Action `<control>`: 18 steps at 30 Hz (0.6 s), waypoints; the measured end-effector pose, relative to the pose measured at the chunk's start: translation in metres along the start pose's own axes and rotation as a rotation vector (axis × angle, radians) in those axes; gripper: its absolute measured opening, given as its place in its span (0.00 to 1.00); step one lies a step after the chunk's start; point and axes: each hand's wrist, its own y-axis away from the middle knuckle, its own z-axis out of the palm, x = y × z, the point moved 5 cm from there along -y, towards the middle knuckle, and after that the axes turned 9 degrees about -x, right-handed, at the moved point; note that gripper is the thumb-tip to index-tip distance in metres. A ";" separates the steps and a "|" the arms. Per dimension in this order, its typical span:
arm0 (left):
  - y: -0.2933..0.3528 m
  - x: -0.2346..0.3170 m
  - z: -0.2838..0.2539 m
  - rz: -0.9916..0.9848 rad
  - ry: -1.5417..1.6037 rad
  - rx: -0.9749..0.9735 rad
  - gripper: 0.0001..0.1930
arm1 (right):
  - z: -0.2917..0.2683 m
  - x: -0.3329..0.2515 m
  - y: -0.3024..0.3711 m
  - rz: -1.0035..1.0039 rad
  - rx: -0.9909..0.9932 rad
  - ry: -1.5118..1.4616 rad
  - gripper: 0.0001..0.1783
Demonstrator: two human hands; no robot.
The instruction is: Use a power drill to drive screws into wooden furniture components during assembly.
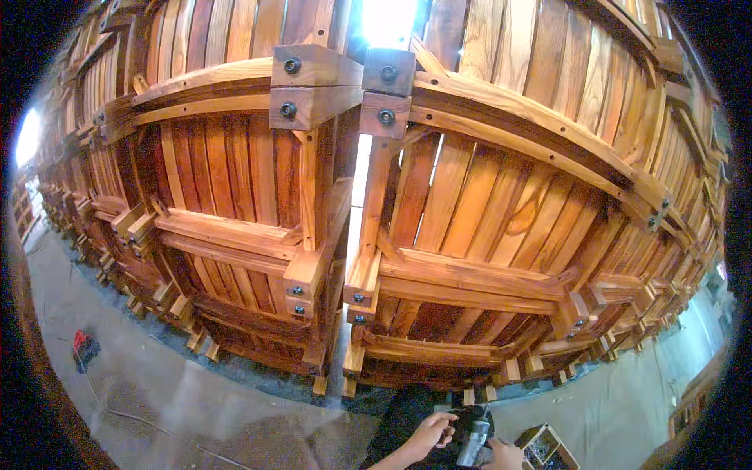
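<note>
At the bottom of the view, my left hand (433, 435) is closed, with thumb and fingertips pinched together. Whatever is between the fingertips is too small to make out. Just to its right, my right hand (504, 454) is wrapped round a grey and black power driver (473, 445), partly cut off by the lower edge. The driver's front end points away from me, close to the fingers of my left hand. Beyond both hands stand stacked wooden tables (470, 280), tipped on their sides, with slatted tops and legs joined by dark bolts.
A small wooden box (546, 449) with compartments of loose hardware sits on the floor right of my right hand. A red and black object (83, 345) lies at far left, with a cable (149, 424) running across the concrete floor (258, 415). A narrow gap separates the two stacks.
</note>
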 end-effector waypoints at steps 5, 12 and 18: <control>-0.006 -0.026 -0.017 -0.050 -0.033 0.013 0.13 | 0.077 0.041 0.003 0.251 -0.070 0.008 0.31; -0.014 -0.037 -0.056 -0.137 -0.055 0.083 0.15 | 0.059 0.022 0.002 0.086 0.182 -0.289 0.32; -0.011 -0.042 -0.083 -0.097 -0.018 0.259 0.11 | 0.004 -0.030 -0.014 0.007 0.354 -0.560 0.26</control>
